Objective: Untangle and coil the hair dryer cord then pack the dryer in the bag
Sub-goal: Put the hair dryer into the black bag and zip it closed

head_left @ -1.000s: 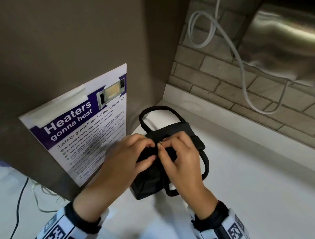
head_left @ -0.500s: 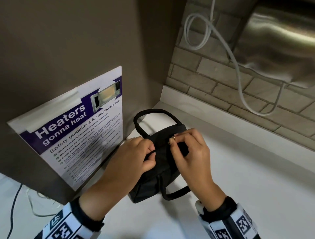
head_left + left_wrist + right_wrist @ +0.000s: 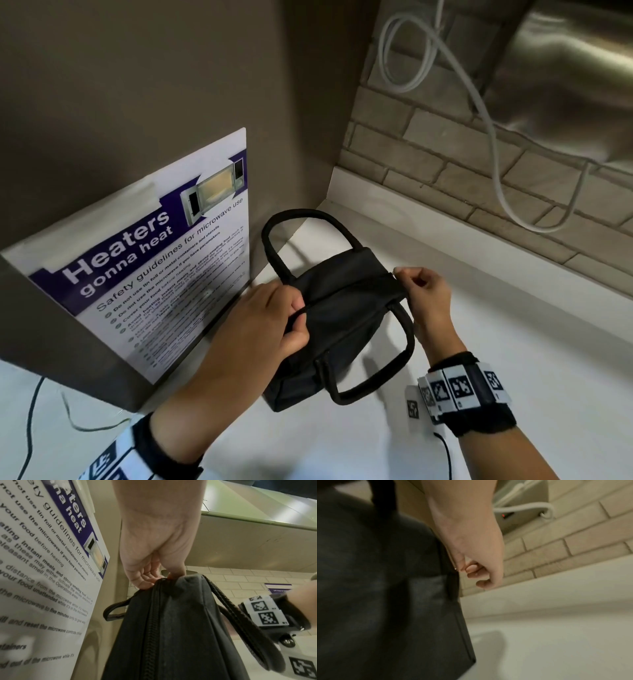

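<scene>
On the white counter, close to the corner where a grey panel meets the brick wall, stands the black bag. Its left end sits just beside the panel and the microwave safety poster stuck to it, so room is tight on that side; to the right and toward the viewer the counter runs open. One handle arches up at the far side, the other handle droops over the near face. A white cable loops down the bricks beneath a steel housing, well apart from the bag.

The left hand pinches the bag's top seam at its left end, thumb and curled fingers closing on the fabric by the zipper, whose teeth lie meshed along the top in the left wrist view. The right hand pinches a small metal zipper pull at the bag's right end between thumb and forefinger, the other fingers curled loosely. The hair dryer itself is not in sight.

Against the frame a second ago, the hands, then meeting at the middle of the top, are now spread to opposite ends, the right one having travelled along the zipper line to the right edge. The bag keeps roughly its place by the panel.
</scene>
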Motion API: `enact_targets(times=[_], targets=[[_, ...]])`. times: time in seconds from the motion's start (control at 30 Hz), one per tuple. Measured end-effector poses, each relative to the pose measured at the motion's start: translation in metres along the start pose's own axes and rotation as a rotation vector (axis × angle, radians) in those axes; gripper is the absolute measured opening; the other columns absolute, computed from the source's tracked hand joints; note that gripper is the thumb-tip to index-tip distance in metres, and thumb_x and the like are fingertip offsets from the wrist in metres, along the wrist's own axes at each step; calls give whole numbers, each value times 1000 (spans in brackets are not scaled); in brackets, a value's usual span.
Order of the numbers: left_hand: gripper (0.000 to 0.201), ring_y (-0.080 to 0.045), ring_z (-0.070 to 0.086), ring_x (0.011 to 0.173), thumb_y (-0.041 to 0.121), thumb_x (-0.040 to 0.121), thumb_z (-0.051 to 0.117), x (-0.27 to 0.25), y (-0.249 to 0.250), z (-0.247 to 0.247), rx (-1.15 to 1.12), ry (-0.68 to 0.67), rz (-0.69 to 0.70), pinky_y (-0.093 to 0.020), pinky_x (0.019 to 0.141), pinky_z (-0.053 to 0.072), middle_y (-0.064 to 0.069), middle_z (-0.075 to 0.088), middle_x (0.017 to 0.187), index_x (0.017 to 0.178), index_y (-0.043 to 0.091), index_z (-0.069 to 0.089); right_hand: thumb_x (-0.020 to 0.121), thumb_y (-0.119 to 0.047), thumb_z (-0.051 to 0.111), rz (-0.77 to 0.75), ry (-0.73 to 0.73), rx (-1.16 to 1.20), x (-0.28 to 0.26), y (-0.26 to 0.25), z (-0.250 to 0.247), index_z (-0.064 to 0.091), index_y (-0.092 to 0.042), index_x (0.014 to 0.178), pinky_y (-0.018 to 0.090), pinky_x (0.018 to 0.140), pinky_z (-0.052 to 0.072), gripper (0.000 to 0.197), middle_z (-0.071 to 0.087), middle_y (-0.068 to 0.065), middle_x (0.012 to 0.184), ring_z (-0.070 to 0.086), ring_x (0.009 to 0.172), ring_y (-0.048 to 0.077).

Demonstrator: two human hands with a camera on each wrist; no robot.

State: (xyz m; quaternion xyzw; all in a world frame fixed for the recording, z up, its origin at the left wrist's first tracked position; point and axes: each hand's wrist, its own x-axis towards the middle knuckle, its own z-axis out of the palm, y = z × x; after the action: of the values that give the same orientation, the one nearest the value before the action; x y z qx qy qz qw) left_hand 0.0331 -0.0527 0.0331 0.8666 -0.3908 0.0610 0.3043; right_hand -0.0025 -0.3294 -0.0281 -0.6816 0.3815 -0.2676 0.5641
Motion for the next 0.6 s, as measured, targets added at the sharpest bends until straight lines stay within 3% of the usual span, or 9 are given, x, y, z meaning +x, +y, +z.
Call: enact_targets(times=[0.07, 0.1, 0.17, 0.2, 0.27, 0.37, 0.47, 0.53, 0.6], targets=[[11, -14, 48, 60, 21, 72, 62, -1, -1, 1, 12, 10, 12, -21, 54, 41, 4, 49, 67, 76, 13, 55, 82, -4, 68, 135, -53, 81, 7, 20, 2, 68, 4, 81, 38, 79, 56, 9, 66, 11, 75, 63, 75, 25], [11, -14, 48, 60, 21, 72, 62, -2, -1, 1, 17, 13, 14, -21, 54, 42, 4, 50, 67, 76, 13, 56, 82, -1, 66, 168, -74, 97, 7, 26, 4, 66, 9, 82, 33, 72, 58, 9, 65, 12, 73, 64, 71, 23], [11, -13, 48, 61, 22, 73, 60, -2, -2, 2, 15, 17, 11, -18, 56, 39, 4, 51, 67, 76, 13, 56, 83, 4, 63, 197, -95, 74, 5, 32, 9, 64, 8, 75, 21, 54, 54, 9, 62, 10, 66, 63, 56, 13], [11, -13, 48, 61, 24, 74, 58, -2, -2, 2, 16, 24, 12, -21, 58, 40, 4, 51, 68, 77, 14, 55, 83, 5, 61, 210, -99, 57, 5, 34, 12, 63, 3, 69, 19, 51, 52, 14, 61, 9, 63, 61, 51, 12], [13, -13, 48, 61, 28, 78, 52, -2, -4, 3, 15, 33, 21, -28, 64, 40, 4, 51, 69, 78, 15, 54, 83, 3, 61, 236, -126, 30, 6, 39, 17, 60, -5, 60, 24, 53, 51, 24, 58, 8, 60, 56, 54, 18], [17, -12, 50, 64, 35, 81, 46, -3, -5, 1, 6, 19, 18, -26, 61, 42, 7, 51, 73, 82, 19, 53, 86, 0, 59, 251, -183, 62, 5, 39, 15, 58, -6, 62, 26, 54, 50, 25, 57, 10, 62, 53, 59, 22], [17, -9, 51, 72, 37, 84, 47, -6, -6, -4, 7, -8, 39, -25, 64, 45, 9, 51, 81, 88, 22, 54, 90, -1, 55, 223, -231, 110, -3, 38, 5, 61, -7, 76, 28, 67, 52, 17, 64, 13, 78, 60, 72, 24], [18, -10, 54, 77, 36, 86, 49, -8, -2, -8, 36, 3, 74, -23, 70, 45, 8, 54, 87, 93, 22, 57, 94, -11, 55, 219, -216, 112, -16, 40, -8, 61, -9, 91, 33, 77, 51, 7, 66, 16, 94, 62, 87, 28], [20, -13, 58, 83, 34, 86, 49, -6, 9, -13, 37, 30, 120, -23, 77, 44, 5, 58, 92, 95, 20, 60, 96, -20, 53, 232, -230, 66, -40, 41, -28, 59, -10, 104, 34, 82, 51, 14, 66, 13, 102, 64, 93, 27]])
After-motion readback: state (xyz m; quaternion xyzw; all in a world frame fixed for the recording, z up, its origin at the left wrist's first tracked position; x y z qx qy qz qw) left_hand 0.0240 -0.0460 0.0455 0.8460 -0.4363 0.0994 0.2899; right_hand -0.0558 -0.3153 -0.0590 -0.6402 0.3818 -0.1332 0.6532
